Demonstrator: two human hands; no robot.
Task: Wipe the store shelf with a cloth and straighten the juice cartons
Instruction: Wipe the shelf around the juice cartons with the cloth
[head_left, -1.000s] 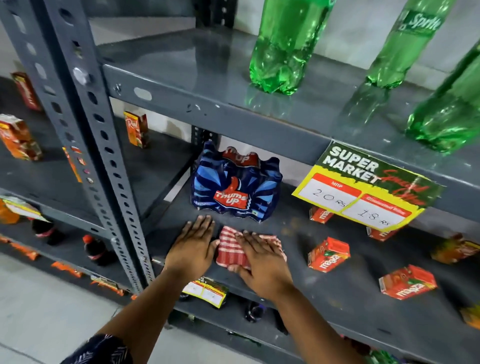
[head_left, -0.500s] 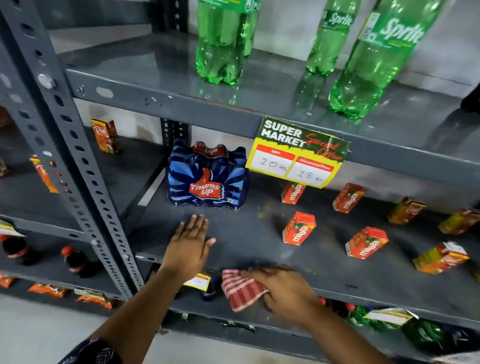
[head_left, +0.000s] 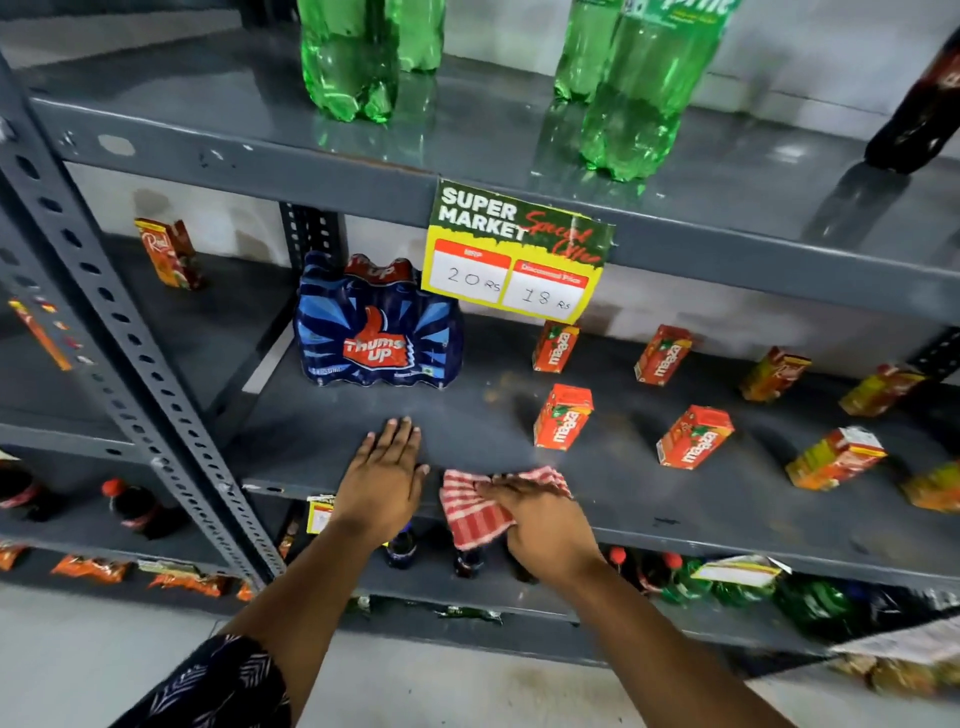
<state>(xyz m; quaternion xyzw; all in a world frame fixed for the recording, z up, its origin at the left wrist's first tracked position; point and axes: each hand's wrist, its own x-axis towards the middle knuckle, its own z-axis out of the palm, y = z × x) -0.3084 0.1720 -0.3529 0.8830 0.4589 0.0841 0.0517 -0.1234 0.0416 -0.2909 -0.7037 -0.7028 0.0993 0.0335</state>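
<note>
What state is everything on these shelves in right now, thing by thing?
Cloth: crumpled, pressed on the shelf's front edge.
Right hand: on the cloth.
Left hand: flat on the shelf, empty.
Maaza cartons: scattered, turned at odd angles.
Yellow cartons: tipped over.
Thums Up pack: upright, wrapped.
Green bottles: standing.
Price sign: hanging from the upper shelf.

The shelf (head_left: 675, 499) is grey painted metal, matt and dusty. The cloth (head_left: 470, 512) is woven fabric with red and white stripes. The juice cartons (head_left: 562, 418) are printed cardboard. The green bottles (head_left: 348, 67) are glossy clear plastic. The price sign (head_left: 517, 249) is paper.
</note>
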